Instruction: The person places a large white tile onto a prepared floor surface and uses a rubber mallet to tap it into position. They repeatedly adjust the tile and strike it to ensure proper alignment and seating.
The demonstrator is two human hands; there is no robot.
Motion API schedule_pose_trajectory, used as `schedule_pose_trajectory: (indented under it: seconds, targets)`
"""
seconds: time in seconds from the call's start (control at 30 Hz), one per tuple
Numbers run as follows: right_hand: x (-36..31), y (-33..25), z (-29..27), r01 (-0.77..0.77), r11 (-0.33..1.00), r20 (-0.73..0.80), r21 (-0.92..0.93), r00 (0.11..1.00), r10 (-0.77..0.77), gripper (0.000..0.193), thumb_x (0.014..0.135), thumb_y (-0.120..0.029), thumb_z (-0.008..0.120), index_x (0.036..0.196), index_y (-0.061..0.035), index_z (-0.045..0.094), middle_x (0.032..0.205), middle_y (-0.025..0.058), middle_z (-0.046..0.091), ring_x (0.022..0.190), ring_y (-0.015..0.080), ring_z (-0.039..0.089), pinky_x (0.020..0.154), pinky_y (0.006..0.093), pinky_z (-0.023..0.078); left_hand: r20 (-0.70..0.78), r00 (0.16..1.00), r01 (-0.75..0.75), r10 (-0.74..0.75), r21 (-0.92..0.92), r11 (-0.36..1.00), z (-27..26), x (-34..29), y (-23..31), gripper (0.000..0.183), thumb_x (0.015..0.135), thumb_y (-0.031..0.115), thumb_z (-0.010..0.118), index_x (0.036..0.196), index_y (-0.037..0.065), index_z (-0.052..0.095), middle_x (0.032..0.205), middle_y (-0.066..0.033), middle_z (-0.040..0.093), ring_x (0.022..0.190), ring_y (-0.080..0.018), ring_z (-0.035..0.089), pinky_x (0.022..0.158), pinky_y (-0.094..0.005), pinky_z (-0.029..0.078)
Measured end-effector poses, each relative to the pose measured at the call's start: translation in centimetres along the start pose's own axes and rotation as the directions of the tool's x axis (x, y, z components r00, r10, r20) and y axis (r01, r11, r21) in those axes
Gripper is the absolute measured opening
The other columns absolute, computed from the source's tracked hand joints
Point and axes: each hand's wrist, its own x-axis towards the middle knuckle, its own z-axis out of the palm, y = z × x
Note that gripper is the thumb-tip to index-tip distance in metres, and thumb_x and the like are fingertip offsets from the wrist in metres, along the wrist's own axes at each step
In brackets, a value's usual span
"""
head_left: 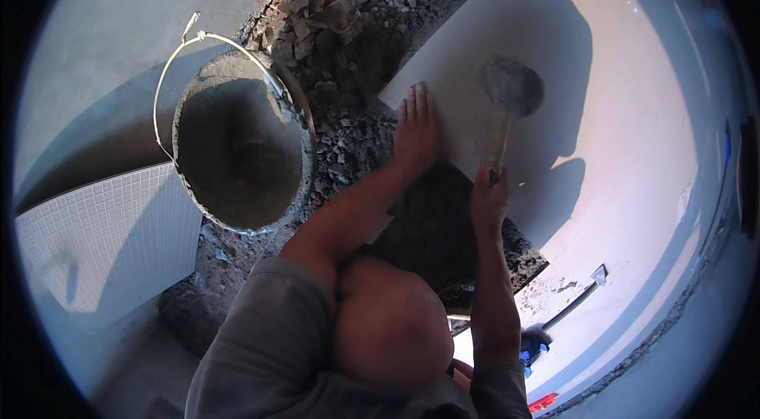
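Tile point(554, 47), large and pale, lies flat on the floor at upper right, its near corner at the edge of the rubble point(348, 47). My left hand point(416, 130) is spread open, palm down, pressing on that corner and gripping nothing. My right hand point(489, 201) is clenched round the handle of a mallet point(511, 91), whose round head sits blurred over the tile just right of the left hand. I judge the step to be tapping the tile down into its bed.

To do it well I would keep the blows light and square, the head landing flat, not on its rim, and work from the middle outward, away from the fragile corner. The left hand should stay flat to feel for rocking and hold the tile from creeping, but well apart from where the head lands; right now the two are near each other, so I would watch the fingers.

Below the hands a dark rough patch point(443, 229) lies next to the tile edge; I cannot tell if it is mortar or bare ground. A bucket point(237, 150) caked in grey mortar stands to the left beside the rubble, with a pale mosaic sheet point(95, 237) lower left. At lower right a trowel-like tool point(582, 288) lies on the floor.
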Motion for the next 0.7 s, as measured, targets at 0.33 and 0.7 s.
schedule_pose_trajectory:
  seconds: [0.33, 0.7]
  targets:
    - [-5.0, 3.0, -2.8, -0.181, 0.978, 0.026, 0.107, 0.984, 0.179, 0.027, 0.092, -0.025, 0.062, 0.094, 0.0023, 0.058, 0.074, 0.0234, 0.064, 0.075, 0.0456, 0.064, 0.067, 0.0477, 0.05, 0.043, 0.999, 0.013, -0.013, -0.004, 1.0, -0.3, 0.1, 0.3, 0.117, 0.067, 0.052, 0.079, 0.143, -0.012, 0.018, 0.153, -0.0321, 0.012, 0.144, -0.0449, 0.011, 0.117, -0.0511, 0.015]
    - [-8.2, 4.6, -4.3, -0.261, 0.959, 0.06, -0.111, 0.961, 0.269, 0.039, 0.092, -0.038, 0.06, 0.1, 0.0005, 0.059, 0.08, 0.0275, 0.065, 0.08, 0.0476, 0.062, 0.07, 0.0533, 0.049, -0.004, 1.0, -0.004, 0.004, 0.03, 1.0, 0.4, 0.3, 0.0, 0.115, 0.066, 0.051, 0.08, 0.141, -0.013, 0.022, 0.152, -0.0337, 0.013, 0.143, -0.0467, 0.014, 0.115, -0.052, 0.019]
